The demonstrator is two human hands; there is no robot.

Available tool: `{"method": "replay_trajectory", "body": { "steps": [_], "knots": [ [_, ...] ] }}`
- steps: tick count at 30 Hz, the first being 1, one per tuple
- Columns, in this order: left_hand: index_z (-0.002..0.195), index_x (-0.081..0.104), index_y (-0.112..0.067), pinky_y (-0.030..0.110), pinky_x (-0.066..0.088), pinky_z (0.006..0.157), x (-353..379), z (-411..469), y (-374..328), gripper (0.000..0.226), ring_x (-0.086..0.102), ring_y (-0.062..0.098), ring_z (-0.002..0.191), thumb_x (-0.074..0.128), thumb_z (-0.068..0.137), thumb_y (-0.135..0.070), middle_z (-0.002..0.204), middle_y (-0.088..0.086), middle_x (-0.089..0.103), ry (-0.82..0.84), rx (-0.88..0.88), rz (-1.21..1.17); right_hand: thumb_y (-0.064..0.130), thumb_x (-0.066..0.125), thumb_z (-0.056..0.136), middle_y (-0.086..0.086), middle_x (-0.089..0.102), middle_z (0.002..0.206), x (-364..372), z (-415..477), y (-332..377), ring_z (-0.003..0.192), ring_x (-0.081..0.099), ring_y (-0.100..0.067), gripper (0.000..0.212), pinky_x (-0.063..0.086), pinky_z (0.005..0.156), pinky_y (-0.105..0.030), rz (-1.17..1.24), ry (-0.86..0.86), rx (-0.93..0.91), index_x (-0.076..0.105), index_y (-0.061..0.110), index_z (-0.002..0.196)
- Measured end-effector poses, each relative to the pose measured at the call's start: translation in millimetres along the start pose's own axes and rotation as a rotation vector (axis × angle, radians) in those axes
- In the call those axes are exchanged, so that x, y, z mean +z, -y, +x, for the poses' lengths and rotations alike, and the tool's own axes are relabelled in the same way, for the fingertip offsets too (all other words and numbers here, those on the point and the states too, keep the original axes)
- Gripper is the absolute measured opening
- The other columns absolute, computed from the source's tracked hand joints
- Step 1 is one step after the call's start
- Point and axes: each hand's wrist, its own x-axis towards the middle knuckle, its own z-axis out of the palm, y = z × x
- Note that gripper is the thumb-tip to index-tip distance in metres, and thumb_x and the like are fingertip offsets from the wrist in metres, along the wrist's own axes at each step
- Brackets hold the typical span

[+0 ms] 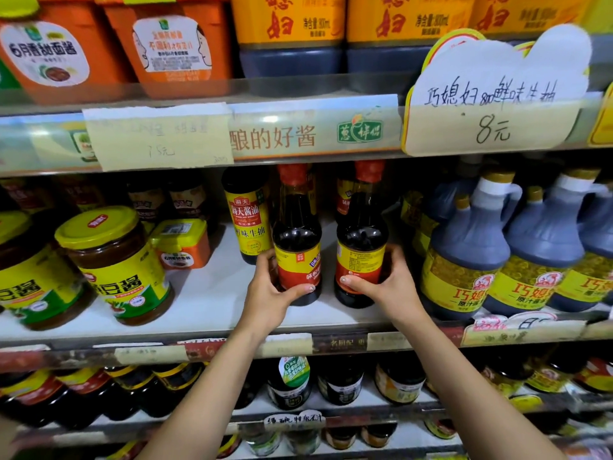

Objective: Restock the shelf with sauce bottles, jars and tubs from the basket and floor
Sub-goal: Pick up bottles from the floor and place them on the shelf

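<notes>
"Head view, middle shelf [205, 303]: what did the 2 hands do?"

"The left hand [268, 293] was clamped on the left soy bottle [297, 234], thumb across the red label, fingers round its left side. The right hand [394, 287] gripped the right soy bottle [361, 237] in the same way, from the right side."

"Where did these 2 bottles stand?"

"Upright on the white board of the shelf, near its front edge, side by side with a narrow gap between them. Their red caps reached up to the price strip [315, 134] of the shelf above."

"What was close around them?"

"A tall bottle with a yellow label [247, 217] stood just behind the left hand's fingers; I could not tell if they touched it. Dark jugs [464, 260] crowded the right side, just beside the right hand. To the left were jars with yellow lids [112, 260] and a small orange tub [182, 244], well apart from the hands. 1 more bottle [345, 190] stood behind the right one, partly hidden."
</notes>
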Motion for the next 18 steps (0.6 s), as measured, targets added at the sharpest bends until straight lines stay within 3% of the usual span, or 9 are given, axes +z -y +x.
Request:
{"method": "replay_trajectory", "body": {
  "steps": [4,6,9,10,14,18],
  "knots": [
    [0.128,0.035,-0.025,0.031,0.045,0.098,-1.4,1.8,3.7,0.068,0.051,0.017,0.120,0.070,0.075,-0.003,0.126,0.000,0.054,0.092,-0.014,-0.045,0.027,0.089,0.052,0.002,0.057,0.113,3.7,-0.5,3.1,0.106,0.056,-0.016,0.089,0.047,0.091,-0.031,-0.084,-0.050,-0.029,0.039,0.019,0.125],
    [0.131,0.034,-0.028,0.031,0.043,0.100,-1.9,0.0,3.0,0.069,0.050,0.015,0.122,0.070,0.076,-0.007,0.130,-0.002,0.052,0.104,-0.016,-0.031,0.029,0.088,0.052,0.002,0.059,0.113,3.7,-1.7,3.2,0.105,0.057,-0.014,0.088,0.047,0.089,-0.029,-0.096,-0.044,-0.037,0.041,0.017,0.126],
    [0.134,0.031,-0.030,0.006,0.044,0.082,1.8,-3.9,-2.8,0.081,0.052,-0.006,0.107,0.078,0.069,-0.016,0.117,-0.019,0.052,0.089,-0.009,0.059,0.026,0.087,0.056,0.004,0.061,0.115,0.6,-4.0,2.2,0.105,0.059,-0.009,0.083,0.048,0.089,-0.026,-0.036,0.024,-0.032,0.043,0.021,0.126],
    [0.134,0.031,-0.029,0.004,0.043,0.079,4.2,-4.6,-5.0,0.086,0.051,-0.008,0.103,0.082,0.065,-0.020,0.116,-0.020,0.051,0.071,0.004,0.099,0.022,0.086,0.058,0.005,0.061,0.114,-1.0,-4.5,1.8,0.104,0.060,-0.005,0.078,0.048,0.087,-0.023,-0.011,0.044,-0.034,0.044,0.023,0.125],
    [0.134,0.034,-0.025,0.030,0.045,0.096,11.7,-2.4,-4.2,0.100,0.049,0.013,0.118,0.089,0.051,-0.034,0.130,-0.002,0.046,-0.069,0.089,0.229,0.005,0.078,0.068,0.011,0.063,0.106,-7.1,-4.7,2.9,0.096,0.062,0.003,0.062,0.049,0.077,-0.011,0.097,0.058,-0.022,0.048,0.028,0.117],
    [0.133,0.035,-0.021,0.029,0.043,0.096,13.1,-2.5,-5.5,0.093,0.051,0.014,0.115,0.087,0.056,-0.026,0.129,0.000,0.050,-0.103,0.110,0.279,0.003,0.076,0.069,0.008,0.065,0.102,-7.4,-3.7,2.2,0.089,0.064,0.002,0.054,0.049,0.074,-0.013,0.136,0.101,-0.002,0.052,0.025,0.111]
  ]
}}
